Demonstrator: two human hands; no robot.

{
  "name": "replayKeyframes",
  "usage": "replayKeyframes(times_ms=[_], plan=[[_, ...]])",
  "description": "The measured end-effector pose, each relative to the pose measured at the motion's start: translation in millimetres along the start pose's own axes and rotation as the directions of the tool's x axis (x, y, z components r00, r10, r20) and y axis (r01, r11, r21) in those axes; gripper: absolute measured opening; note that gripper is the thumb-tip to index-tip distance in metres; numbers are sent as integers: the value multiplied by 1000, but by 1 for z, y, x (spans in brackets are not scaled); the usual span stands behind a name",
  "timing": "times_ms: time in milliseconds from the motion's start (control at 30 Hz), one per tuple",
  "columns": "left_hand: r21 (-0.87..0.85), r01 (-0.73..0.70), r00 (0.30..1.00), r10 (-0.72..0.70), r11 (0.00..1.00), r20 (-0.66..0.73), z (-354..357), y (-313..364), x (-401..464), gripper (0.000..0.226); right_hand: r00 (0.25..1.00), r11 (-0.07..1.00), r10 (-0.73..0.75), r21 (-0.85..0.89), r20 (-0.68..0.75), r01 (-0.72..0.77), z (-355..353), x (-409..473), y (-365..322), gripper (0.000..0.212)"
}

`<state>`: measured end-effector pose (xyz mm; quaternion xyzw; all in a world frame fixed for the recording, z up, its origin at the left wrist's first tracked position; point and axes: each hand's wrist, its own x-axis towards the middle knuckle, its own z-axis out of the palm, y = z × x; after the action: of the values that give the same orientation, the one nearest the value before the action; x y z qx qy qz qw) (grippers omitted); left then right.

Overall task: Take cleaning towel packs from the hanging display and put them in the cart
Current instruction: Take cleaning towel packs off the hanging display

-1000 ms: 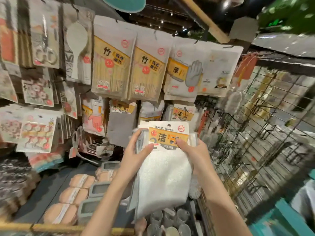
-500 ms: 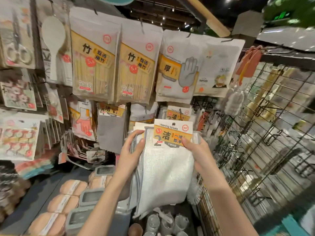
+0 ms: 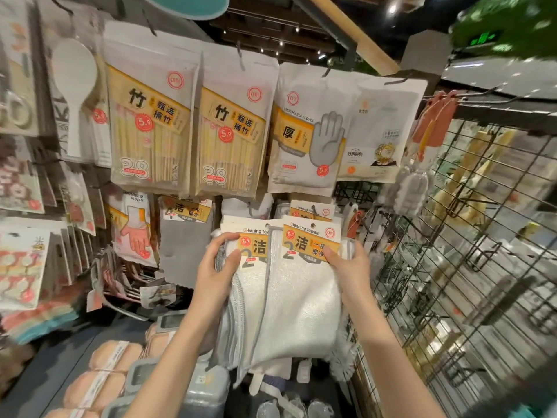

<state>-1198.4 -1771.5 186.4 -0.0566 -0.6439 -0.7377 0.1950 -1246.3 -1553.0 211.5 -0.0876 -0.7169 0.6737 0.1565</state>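
Note:
Two white cleaning towel packs with orange-and-white header cards hang at the middle of the display. My right hand (image 3: 351, 268) pinches the front pack (image 3: 304, 300) at its right edge, thumb on the card. My left hand (image 3: 218, 267) grips the left edge of the pack behind it (image 3: 244, 285), along with several grey-edged towels stacked there. The front pack sits shifted right, so the rear pack's card shows. More towel packs (image 3: 312, 211) hang behind on the hook. No cart is in view.
Bamboo chopstick bags (image 3: 150, 128), a disposable gloves bag (image 3: 304, 137) and household gloves (image 3: 132, 227) hang above and left. A black wire grid panel (image 3: 452, 267) stands at the right. Sponges (image 3: 99, 381) and grey boxes (image 3: 168, 324) lie on the shelf below.
The front towel pack has slid to the right under my right hand, uncovering the card of the pack behind. My view has moved closer and slightly upward.

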Motion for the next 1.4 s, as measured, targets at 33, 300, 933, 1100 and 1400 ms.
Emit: replayKeyframes(times_ms=[33, 300, 933, 1100, 1400], plan=[[7, -12, 1000, 12, 1000, -8, 2, 0, 1, 21, 1000, 1000, 13, 4, -6, -13, 1, 7, 3, 58], [69, -30, 995, 37, 997, -92, 14, -1, 11, 20, 1000, 1000, 0, 7, -26, 0, 0, 53, 6, 35], [92, -58, 980, 74, 994, -185, 10, -16, 26, 22, 988, 993, -106, -61, -116, 99, 11, 94, 33, 38], [56, -46, 980, 56, 997, -192, 9, -17, 30, 22, 982, 988, -142, -84, -121, 133, 15, 92, 32, 38], [71, -32, 984, 44, 997, -170, 10, -22, 32, 21, 984, 972, -176, -163, -27, 169, 32, 121, 32, 22]])
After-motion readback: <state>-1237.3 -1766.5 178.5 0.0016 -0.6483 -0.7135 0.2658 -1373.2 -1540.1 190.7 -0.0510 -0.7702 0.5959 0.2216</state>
